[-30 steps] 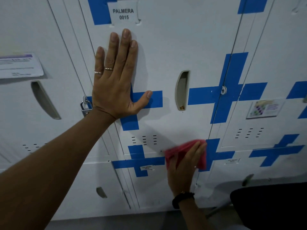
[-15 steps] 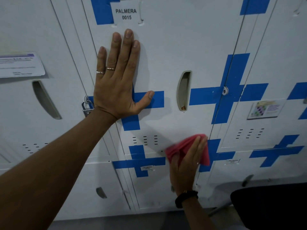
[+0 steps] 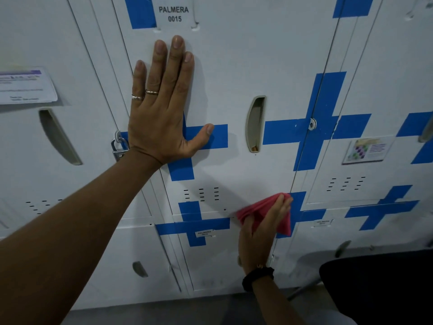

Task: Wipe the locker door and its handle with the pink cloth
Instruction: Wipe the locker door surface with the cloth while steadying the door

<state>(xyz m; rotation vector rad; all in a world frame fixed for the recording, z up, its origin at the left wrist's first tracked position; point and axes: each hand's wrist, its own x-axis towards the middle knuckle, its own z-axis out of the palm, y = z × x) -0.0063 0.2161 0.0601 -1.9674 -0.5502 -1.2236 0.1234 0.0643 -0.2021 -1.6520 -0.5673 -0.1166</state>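
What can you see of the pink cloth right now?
The pink cloth looks like soft, thin fabric, bunched and folded, with one corner hanging down. The right hand presses it flat against the white locker door near its bottom edge, beside blue tape. Fingers cover its middle.

"PALMERA 0015" on locker door label (image 3: 174, 14)

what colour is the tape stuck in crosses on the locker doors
Blue tape crosses on white locker doors, clearest in the head view.

left hand (image 3: 161, 113): two thin rings | right hand (image 3: 260, 233): black wristband, bare forearms
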